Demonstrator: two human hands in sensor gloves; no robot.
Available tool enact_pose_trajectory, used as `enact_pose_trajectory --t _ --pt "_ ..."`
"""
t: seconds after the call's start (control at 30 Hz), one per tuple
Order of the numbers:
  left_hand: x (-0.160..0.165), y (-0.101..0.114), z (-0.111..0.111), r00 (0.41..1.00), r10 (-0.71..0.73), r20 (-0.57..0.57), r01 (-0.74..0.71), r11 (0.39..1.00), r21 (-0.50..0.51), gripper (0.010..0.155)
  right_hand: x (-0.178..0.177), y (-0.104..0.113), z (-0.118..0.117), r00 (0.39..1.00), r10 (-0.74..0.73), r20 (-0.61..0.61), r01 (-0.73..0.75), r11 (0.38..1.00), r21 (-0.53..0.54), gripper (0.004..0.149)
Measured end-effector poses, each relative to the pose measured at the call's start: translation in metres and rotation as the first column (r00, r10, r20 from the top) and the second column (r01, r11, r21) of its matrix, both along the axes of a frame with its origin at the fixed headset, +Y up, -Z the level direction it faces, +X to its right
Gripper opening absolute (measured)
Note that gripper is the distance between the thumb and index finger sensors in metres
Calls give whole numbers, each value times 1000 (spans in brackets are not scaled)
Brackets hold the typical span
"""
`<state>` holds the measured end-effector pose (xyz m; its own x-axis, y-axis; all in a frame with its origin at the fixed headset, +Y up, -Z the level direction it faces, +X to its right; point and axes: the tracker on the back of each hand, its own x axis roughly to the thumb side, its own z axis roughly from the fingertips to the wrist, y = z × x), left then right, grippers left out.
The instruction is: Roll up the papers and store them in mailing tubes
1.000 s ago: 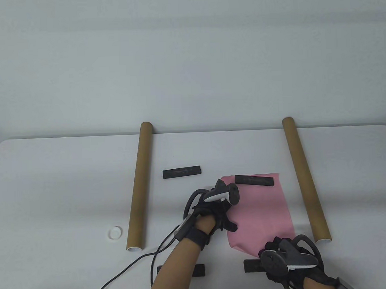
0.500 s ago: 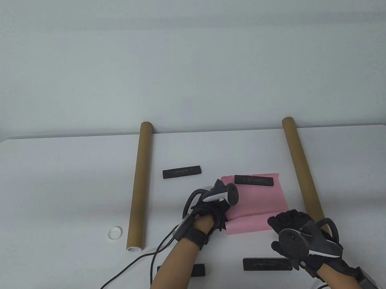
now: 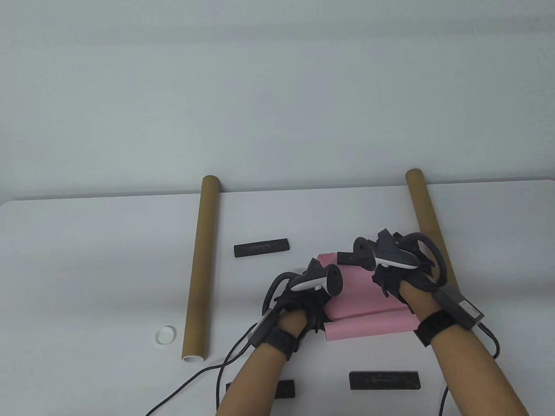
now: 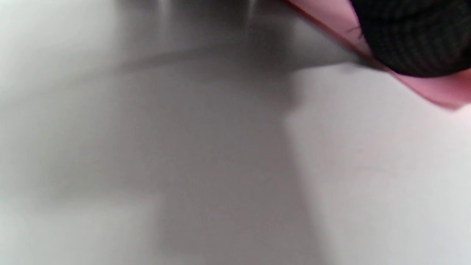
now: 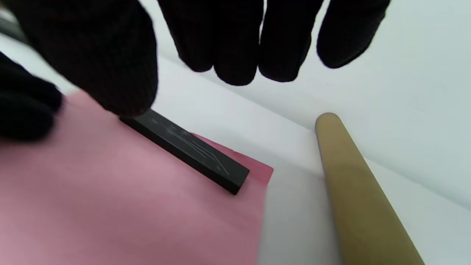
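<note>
Pink paper (image 3: 367,300), roll axis left-right; left hand (image 3: 308,302) pressing it, right hand (image 3: 398,272) spread above

white table (image 3: 79,251): 2 tubes (image 3: 201,265), pink paper (image 3: 367,300)

The paper (image 3: 365,300) is lying between the two tubes, left tube (image 3: 200,267) and right tube (image 3: 429,225), its near edge curled over. One bar (image 5: 187,149) is sitting on its far edge. Another bar (image 3: 261,247) is lying left of it, and two more (image 3: 384,380) (image 3: 286,388) are lying nearer the person. A cap (image 3: 165,334) is lying left of the left tube.
</note>
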<state>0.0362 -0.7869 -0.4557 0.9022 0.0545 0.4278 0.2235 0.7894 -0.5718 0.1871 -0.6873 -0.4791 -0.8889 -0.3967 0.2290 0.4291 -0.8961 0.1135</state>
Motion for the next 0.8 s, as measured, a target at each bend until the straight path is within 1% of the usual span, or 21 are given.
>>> enact_pose_trajectory --t 0.1,0.17,0.27,0.3,0.33,0.4,0.47,0.57,0.6,0.63,0.67,0.73,0.8 --pt "-1 0 0 1000 7 2 -7 1000 -2 106 -7 -28 -28 995 -34 92 39 998 -58 73" --pt "-1 -1 0 1000 8 4 -8 1000 -2 106 -9 -43 -39 991 -35 129 46 995 -85 74" --pt "-1 -1 0 1000 14 4 -14 1000 0 105 -11 -59 -48 994 42 100 -36 997 -62 77" --pt "-1 -1 0 1000 16 4 -16 1000 0 105 -10 -65 -50 994 70 80 -64 996 -69 76" --pt "-1 -1 0 1000 18 4 -18 1000 1 105 -8 -67 -52 995 60 80 -55 997 -58 74" --pt "-2 -1 0 1000 19 5 -19 1000 0 105 -5 -70 -54 998 -5 56 7 1000 -25 67" --pt "-2 -1 0 1000 20 4 -20 1000 -1 105 -3 -70 -53 1000 -9 29 9 1000 -6 65" --pt "-2 -1 0 1000 18 5 -18 1000 -4 105 -3 -69 -52 999 48 -9 -47 998 42 65" --pt "-2 -1 0 1000 18 4 -18 1000 -7 106 -4 -67 -54 993 114 -13 -113 990 88 66" --pt "-2 -1 0 1000 18 4 -18 1000 -8 105 -4 -64 -55 990 142 -6 -141 985 96 65" --pt "-2 -1 1 1000 19 3 -19 1000 -7 105 -3 -60 -57 991 133 24 -135 984 113 64" --pt "-3 -1 1 1000 24 2 -24 1000 -4 105 -1 -57 -61 995 69 72 -79 986 149 64" --pt "-3 -1 1 1000 27 2 -27 1000 -5 105 -2 -57 -68 993 55 102 -72 983 169 63"
